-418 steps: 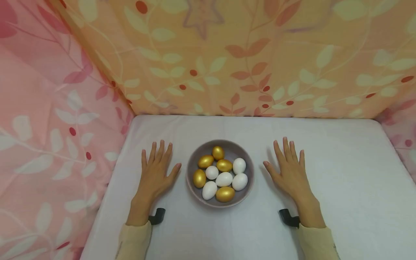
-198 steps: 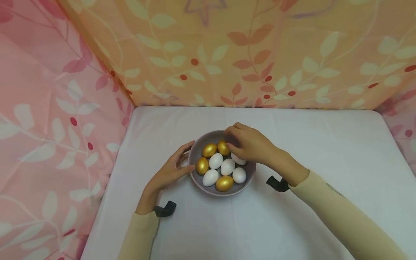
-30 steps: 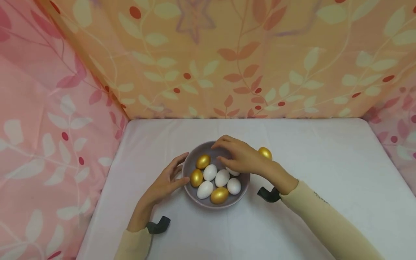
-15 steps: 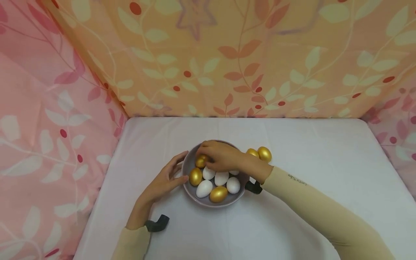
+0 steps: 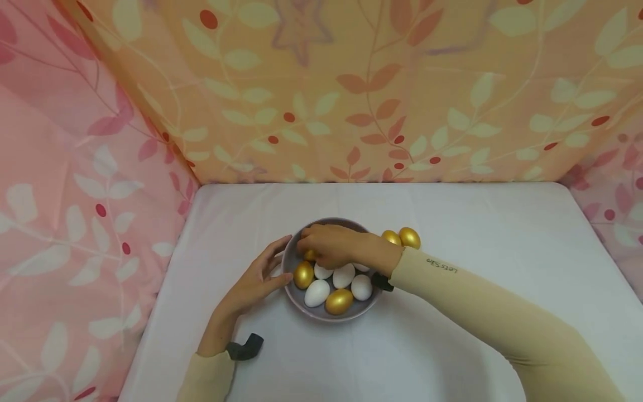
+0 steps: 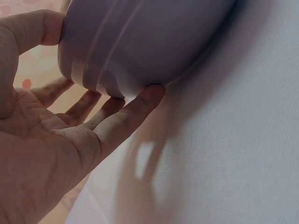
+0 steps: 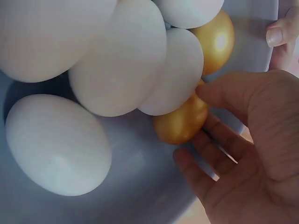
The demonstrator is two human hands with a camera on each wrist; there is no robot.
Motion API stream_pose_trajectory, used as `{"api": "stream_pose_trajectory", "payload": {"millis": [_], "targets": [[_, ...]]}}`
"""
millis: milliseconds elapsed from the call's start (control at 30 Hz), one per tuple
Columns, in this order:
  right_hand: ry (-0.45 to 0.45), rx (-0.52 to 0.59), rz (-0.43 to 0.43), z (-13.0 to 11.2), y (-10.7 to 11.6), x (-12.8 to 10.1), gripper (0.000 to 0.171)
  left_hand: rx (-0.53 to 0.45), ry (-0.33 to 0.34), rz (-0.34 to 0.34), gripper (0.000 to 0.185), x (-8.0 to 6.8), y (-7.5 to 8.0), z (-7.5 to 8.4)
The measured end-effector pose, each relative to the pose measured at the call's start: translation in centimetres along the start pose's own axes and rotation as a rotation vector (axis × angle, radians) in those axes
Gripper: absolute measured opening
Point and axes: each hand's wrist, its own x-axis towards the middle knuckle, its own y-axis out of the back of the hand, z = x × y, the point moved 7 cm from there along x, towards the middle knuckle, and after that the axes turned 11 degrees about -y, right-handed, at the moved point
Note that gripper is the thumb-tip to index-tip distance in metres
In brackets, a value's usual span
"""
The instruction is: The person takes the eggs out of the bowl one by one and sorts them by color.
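Gold egg [image 7: 183,122] at about ten o'clock in the bowl [image 5: 301,301] is now under the right hand [image 5: 329,245], whose fingers curl around it but have not lifted it. Half a second ago the hand was only arriving there; one second ago a single gold egg lay outside the bowl, and now two eggs [image 5: 402,237] lie at two o'clock on the white table [image 5: 477,223]. I judge that a third gold egg is being taken out. The left hand [image 5: 251,285] holds the bowl's rim at nine o'clock with relaxed fingers.
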Motion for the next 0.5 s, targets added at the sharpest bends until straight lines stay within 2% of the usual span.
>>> {"api": "stream_pose_trajectory", "payload": {"millis": [233,500], "targets": [[-0.016,-0.015,-0.03,0.14,-0.43,0.37,0.037,-0.004,0.003,0.002,0.08,-0.01,0.04,0.04],[0.01,0.007,-0.03,0.1,-0.47,0.77,0.024,-0.006,-0.008,-0.003,0.079,-0.04,0.05,0.04]]}}
